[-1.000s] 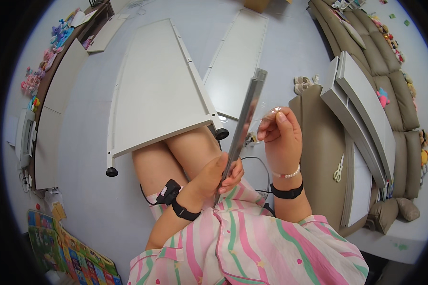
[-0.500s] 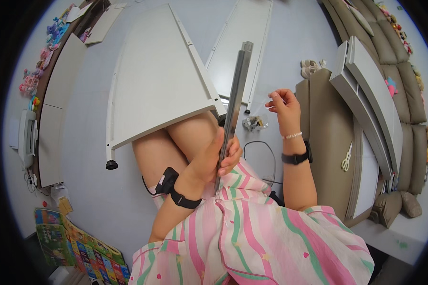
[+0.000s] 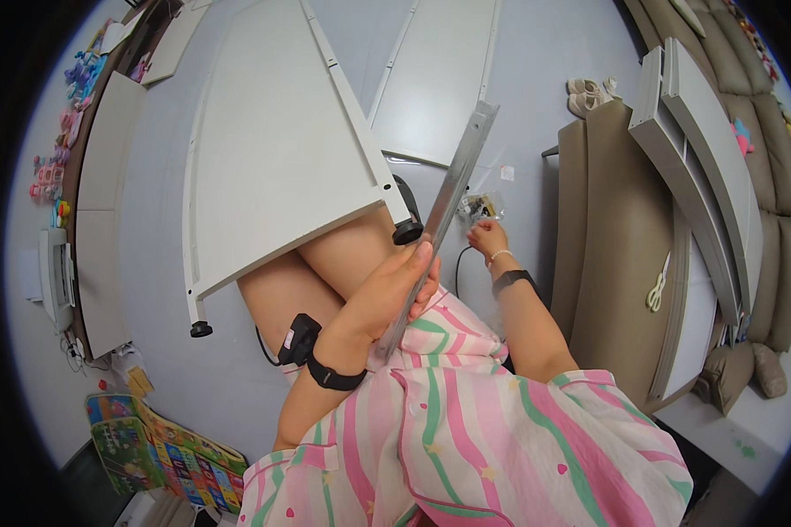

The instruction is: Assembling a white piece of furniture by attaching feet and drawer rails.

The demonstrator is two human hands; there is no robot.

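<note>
My left hand (image 3: 402,290) is wrapped round a long, narrow metal rail (image 3: 455,180), which slants up and away to the right above my lap. The rail's far end shows a small hole, and its near end rests by my shirt. My right hand (image 3: 488,237) is low on the right, fingers curled in at the near edge of a clear plastic bag of small metal hardware (image 3: 482,207). Whether it grips the bag or something small is hidden. Across my thighs lies a large white framed panel (image 3: 277,149) with black round feet (image 3: 408,232) at its near corners.
A second white panel (image 3: 435,83) lies on the floor ahead. On the right, a brown sofa section (image 3: 620,211) bears stacked white boards (image 3: 712,167) and scissors (image 3: 656,290). Shoes (image 3: 589,97) stand beyond it. A black cable (image 3: 458,272) runs near my right hand. Low cabinets (image 3: 105,176) line the left.
My right hand has come down and left to the plastic bag. The metal rail has tilted further right and turned in my left hand. The view has shifted slightly.
</note>
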